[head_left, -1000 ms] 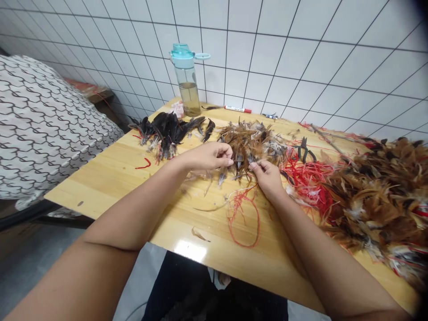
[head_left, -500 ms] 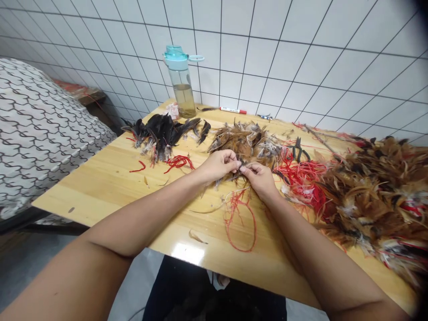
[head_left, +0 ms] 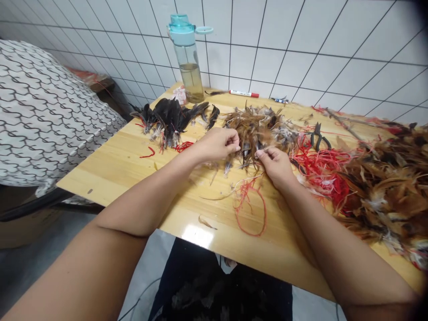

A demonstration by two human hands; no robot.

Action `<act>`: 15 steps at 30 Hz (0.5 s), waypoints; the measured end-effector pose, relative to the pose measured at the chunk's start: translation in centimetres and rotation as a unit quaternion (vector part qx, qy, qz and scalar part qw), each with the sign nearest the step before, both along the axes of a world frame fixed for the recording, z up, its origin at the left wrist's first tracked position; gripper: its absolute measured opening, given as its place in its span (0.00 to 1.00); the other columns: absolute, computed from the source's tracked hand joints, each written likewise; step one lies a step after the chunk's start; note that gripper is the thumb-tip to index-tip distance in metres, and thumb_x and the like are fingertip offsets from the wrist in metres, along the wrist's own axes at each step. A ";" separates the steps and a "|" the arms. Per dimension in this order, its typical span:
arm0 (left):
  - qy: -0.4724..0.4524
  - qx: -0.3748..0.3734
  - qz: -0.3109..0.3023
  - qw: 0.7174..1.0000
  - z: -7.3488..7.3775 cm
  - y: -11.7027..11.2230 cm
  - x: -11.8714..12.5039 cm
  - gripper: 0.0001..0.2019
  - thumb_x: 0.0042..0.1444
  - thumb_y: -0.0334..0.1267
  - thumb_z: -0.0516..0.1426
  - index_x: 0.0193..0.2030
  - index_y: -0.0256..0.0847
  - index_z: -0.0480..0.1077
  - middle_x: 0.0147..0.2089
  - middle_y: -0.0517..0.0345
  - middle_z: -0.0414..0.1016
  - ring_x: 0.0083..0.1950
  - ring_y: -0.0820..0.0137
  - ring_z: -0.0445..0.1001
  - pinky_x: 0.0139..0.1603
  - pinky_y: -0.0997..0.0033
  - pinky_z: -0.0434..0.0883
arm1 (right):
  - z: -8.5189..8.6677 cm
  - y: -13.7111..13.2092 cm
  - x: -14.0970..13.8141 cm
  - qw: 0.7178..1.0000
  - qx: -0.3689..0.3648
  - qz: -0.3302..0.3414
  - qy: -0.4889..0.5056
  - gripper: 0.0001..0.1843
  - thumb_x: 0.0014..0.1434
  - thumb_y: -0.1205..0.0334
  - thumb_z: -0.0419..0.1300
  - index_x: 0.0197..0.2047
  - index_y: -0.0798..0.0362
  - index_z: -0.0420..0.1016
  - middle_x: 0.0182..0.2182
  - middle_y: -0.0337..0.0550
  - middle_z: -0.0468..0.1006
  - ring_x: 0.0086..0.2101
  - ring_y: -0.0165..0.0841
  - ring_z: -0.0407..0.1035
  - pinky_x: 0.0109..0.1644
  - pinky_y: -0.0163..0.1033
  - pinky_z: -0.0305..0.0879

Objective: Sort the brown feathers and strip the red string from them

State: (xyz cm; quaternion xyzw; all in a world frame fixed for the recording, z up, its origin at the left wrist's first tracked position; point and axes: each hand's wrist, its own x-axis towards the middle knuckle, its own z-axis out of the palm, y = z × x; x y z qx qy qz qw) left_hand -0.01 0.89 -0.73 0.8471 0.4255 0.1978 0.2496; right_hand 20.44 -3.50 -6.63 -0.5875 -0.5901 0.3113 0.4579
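My left hand [head_left: 220, 143] hovers at the near left edge of a heap of brown feathers [head_left: 245, 122]; its fingers are curled together, and what they hold, if anything, is hidden. Just to the right, my right hand [head_left: 277, 167] pinches a feather between thumb and forefinger, its tip blurred against the heap. Below the hands a loop of red string [head_left: 264, 218] lies on the wooden table [head_left: 133, 183], beside a thin pale feather shaft. Bundles of black feathers [head_left: 170, 116] lie left of the heap.
A water bottle [head_left: 192, 76] stands at the back near the tiled wall. A red-capped marker [head_left: 244, 93] lies along the wall. Black-handled pliers [head_left: 319, 138] and tangled red string [head_left: 321, 162] lie right of my hands. A large brown feather pile [head_left: 394, 178] covers the right side.
My hands were together at the fingertips and are now apart, the left one slightly up and away. The view has shifted, so the table sits further right and higher.
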 end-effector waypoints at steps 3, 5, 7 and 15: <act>0.208 -0.033 -0.038 0.977 1.5 -0.2 -1.1 0.12 0.52 0.46 0.59 0.32 0.37 0.74 0.28 0.59 0.74 0.29 0.74 0.66 0.32 0.74 0.58 | -0.2 0.2 0.5 1.000 0.009 -0.028 0.005 0.15 0.53 0.53 0.61 0.23 0.53 0.67 0.19 0.34 0.63 0.24 0.27 0.56 0.29 0.36 0.53; 0.290 -0.063 -0.066 0.953 2.0 -0.7 -1.1 0.16 0.50 0.51 0.60 0.33 0.39 0.76 0.29 0.57 0.76 0.29 0.73 0.68 0.32 0.73 0.58 | -0.2 0.3 0.6 0.999 0.014 -0.038 -0.004 0.15 0.54 0.54 0.61 0.22 0.53 0.65 0.19 0.34 0.62 0.24 0.27 0.55 0.29 0.36 0.52; 0.338 -0.060 -0.073 0.936 2.2 -1.5 -0.5 0.18 0.49 0.53 0.60 0.34 0.39 0.77 0.30 0.56 0.77 0.30 0.71 0.69 0.32 0.72 0.58 | -0.2 0.3 0.5 0.999 0.017 -0.042 -0.009 0.15 0.54 0.56 0.60 0.21 0.53 0.65 0.19 0.33 0.61 0.24 0.27 0.54 0.29 0.36 0.51; 0.366 -0.008 -0.084 0.927 1.7 -2.4 0.5 0.07 0.46 0.33 0.56 0.30 0.37 0.76 0.27 0.54 0.75 0.26 0.71 0.66 0.28 0.70 0.55 | 0.5 -0.2 -0.2 0.996 0.040 -0.041 -0.062 0.17 0.54 0.60 0.59 0.18 0.52 0.60 0.18 0.34 0.58 0.24 0.28 0.53 0.30 0.37 0.50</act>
